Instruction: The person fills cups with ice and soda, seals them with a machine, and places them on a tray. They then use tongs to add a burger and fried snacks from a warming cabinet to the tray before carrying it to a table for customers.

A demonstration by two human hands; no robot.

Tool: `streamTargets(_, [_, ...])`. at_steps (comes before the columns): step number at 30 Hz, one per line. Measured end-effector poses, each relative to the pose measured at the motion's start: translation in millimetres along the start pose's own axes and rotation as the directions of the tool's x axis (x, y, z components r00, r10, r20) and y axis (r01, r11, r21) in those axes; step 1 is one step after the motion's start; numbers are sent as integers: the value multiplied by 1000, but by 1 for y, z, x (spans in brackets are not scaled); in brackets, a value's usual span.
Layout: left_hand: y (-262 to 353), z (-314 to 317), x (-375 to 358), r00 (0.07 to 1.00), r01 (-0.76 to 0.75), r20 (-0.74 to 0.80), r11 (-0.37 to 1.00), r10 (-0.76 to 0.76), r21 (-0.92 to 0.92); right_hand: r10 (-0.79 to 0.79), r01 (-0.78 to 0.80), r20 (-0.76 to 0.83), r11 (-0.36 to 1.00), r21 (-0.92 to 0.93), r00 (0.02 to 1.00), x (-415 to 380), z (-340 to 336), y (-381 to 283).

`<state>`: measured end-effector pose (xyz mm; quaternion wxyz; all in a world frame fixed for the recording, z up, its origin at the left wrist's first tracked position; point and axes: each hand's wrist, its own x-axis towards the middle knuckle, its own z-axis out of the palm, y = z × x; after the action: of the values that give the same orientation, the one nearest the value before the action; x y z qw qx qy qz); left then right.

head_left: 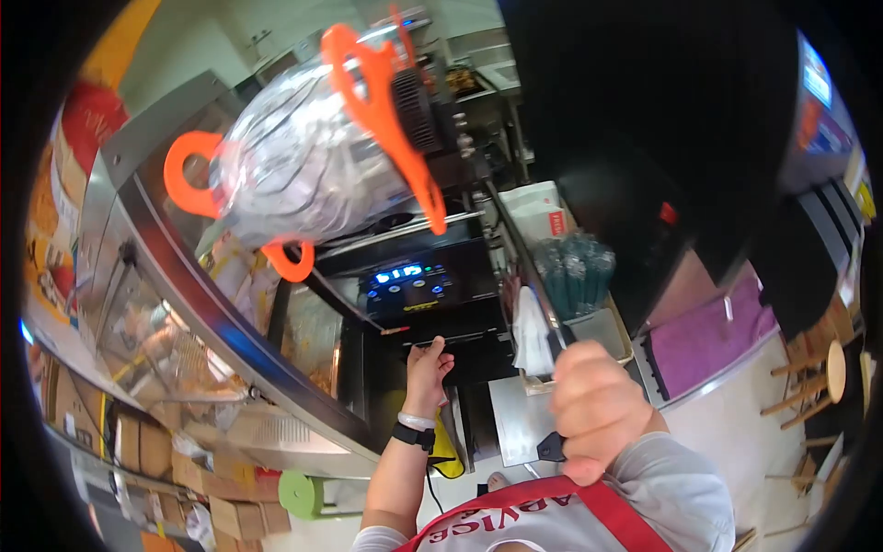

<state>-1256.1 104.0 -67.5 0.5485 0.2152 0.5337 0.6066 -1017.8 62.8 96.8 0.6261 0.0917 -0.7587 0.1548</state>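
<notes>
My right hand (pixel 598 405) is wrapped round the black handle of a long, thin tool (pixel 552 322). The handle's end (pixel 550 448), with a hole in it, sticks out below my fist. A narrow metal length runs up from the hand past a bin of packets; its far end is not distinct. My left hand (pixel 426 377), with a dark watch above the wrist, reaches to the black front of an appliance (pixel 441 327), just below its lit digital panel (pixel 405 281). Its thumb stands apart and its fingers curl loosely, with nothing visible in them.
A clear-plastic-wrapped bundle with orange handles (pixel 313 152) looms close at the upper left. Beside it stands a glass-fronted display cabinet (pixel 184 276). Green plastic-wrapped packets (pixel 575 271) lie in a bin right of the appliance. Cardboard boxes (pixel 235 520) and a green stool (pixel 299 495) are lower left.
</notes>
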Motion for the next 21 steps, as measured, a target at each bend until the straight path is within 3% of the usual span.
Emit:
streamTargets(2, [1,2,0,1000,9,6,999,-9,44,-102,99,-70,994,-47,992,-6,4,7])
streamTargets(6, [-1,0,1,1000,14,24,1000,-14,18,-144,140,-67,988,-63,987,-15,6,12])
streamTargets(10, [-7,0,4,999,-43,30,999,42,27,-224,189,-257,970,-152,940,-25,29,17])
streamTargets(14, [2,8,-4,999,-32,-13,998,33,56,-148,136,-92,983,-126,985,-27,10,9])
streamTargets(16, [2,6,-2,1000,-30,-2,998,30,51,-143,130,-117,985,-114,983,-16,9,11])
streamTargets(18, [3,6,-4,1000,-24,12,999,23,49,-40,27,-111,993,-116,993,-5,8,3])
streamTargets(21, [6,8,-5,999,-22,-23,996,24,90,-27,-5,-218,989,-147,975,29,5,8])
